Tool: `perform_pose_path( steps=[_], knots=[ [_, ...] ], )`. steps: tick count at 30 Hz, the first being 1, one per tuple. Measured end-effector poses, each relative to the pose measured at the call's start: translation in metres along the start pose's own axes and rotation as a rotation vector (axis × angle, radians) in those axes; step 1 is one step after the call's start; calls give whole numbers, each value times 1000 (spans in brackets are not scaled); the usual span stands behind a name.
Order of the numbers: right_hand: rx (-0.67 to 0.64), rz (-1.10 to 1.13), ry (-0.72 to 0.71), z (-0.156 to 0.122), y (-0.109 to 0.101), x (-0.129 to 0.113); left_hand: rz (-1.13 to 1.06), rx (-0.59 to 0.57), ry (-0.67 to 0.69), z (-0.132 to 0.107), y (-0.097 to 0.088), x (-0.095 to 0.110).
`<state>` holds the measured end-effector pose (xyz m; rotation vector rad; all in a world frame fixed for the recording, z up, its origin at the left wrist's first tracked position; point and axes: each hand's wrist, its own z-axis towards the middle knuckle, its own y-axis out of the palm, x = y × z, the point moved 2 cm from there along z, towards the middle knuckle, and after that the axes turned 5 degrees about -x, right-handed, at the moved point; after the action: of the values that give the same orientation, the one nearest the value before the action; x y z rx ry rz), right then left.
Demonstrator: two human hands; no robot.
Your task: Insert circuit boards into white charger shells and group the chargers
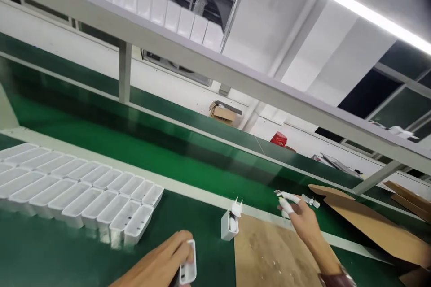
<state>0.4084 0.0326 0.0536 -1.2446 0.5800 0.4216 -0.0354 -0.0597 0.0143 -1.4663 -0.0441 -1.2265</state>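
My left hand [161, 258] is closed round a white open-topped plastic case [188, 264] above the green bench. White covers sit on the fingertips of my right hand [299, 215], which pinches a small part with a metallic end [278, 193]; its exact kind is too small to make out. Between my hands stands another white case [230, 228] with a white two-pin plug [237, 207] at its top. Rows of white open cases [81, 202] fill the left of the bench.
A brown cardboard sheet [269, 255] lies on the bench. Behind the pale edge strip runs a green belt [202, 175], with small white parts [311, 201] and cardboard [370, 219] at its right. A shelf beam [215, 65] crosses overhead, carrying a row of white boxes [158, 9].
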Motion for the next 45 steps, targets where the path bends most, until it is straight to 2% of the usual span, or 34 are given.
perform_pose_path(
  steps=[2, 3, 5, 7, 9, 10, 13, 16, 20, 23, 27, 33, 39, 42, 45],
  knots=[
    [-111, 100, 16, -38, 1, -10, -14, -1, 6, -2, -4, 0],
    [-192, 162, 31, -59, 9, -17, -22, 2, 6, -2, -4, -1],
    [-290, 376, 81, -98, 36, -40, -28, -12, -2, 0, -5, -2],
    [-385, 470, 29, -126, 70, -74, -22, -43, -4, 1, -7, -2],
    [-568, 506, -30, -143, 100, -113, -8, -70, -8, 0, -13, 0],
    [-607, 486, -80, -146, 108, -132, 4, -80, -18, -1, -17, 2],
    [-601, 243, -284, -151, 111, -167, 59, -114, -89, -4, -31, 8],
    [-605, -18, -348, -158, 105, -165, 84, -156, -175, -7, -36, 11],
    [-600, -200, -397, -170, 108, -139, 34, -171, -212, -6, -29, 10],
    [-516, -177, -452, -172, 116, -125, -27, -169, -198, -4, -22, 9],
    [-414, -81, -549, -171, 121, -120, -88, -161, -227, -4, -20, 5],
    [-225, 12, -632, -168, 114, -133, -111, -90, -236, -6, -16, -4],
    [-93, 192, -603, -170, 97, -147, -135, -28, -109, -3, -8, -3],
    [-28, 156, -658, -175, 95, -155, -115, -22, -52, -3, -5, -3],
    [-10, 84, -688, -179, 101, -158, -106, -14, -55, -4, -2, -4]
  ],
)
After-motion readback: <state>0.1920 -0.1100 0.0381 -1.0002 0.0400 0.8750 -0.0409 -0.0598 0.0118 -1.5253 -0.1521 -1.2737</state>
